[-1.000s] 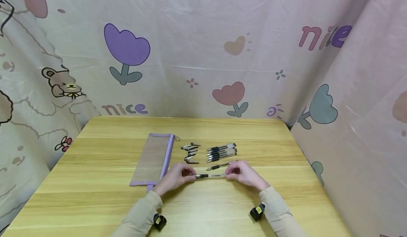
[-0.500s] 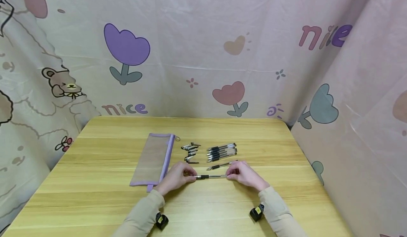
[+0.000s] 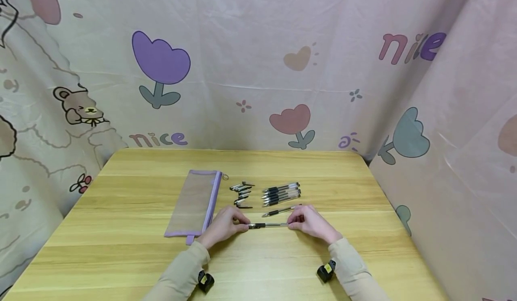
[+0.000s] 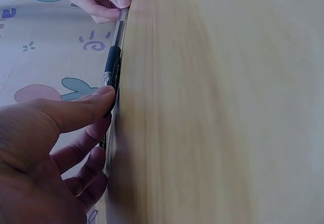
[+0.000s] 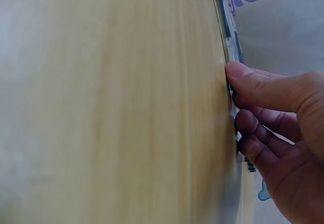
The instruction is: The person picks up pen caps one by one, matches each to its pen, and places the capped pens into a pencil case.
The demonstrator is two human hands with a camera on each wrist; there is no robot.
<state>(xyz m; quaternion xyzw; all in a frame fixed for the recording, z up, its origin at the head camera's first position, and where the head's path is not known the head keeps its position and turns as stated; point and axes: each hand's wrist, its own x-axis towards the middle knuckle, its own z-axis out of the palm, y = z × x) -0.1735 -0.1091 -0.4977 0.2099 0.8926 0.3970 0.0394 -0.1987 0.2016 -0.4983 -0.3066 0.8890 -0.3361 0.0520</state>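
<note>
I use the purple-edged pencil case (image 3: 195,202) as my landmark on the wooden table (image 3: 121,247). Just right of its near end my left hand (image 3: 223,226) pinches the left end of a pen (image 3: 267,224) – thumb and fingers curled on it. The pen lies low over the table, further right of the case. My right hand (image 3: 308,221) pinches its other end. Behind, right of the case, are loose caps (image 3: 242,194) and a row of pens (image 3: 281,193).
</note>
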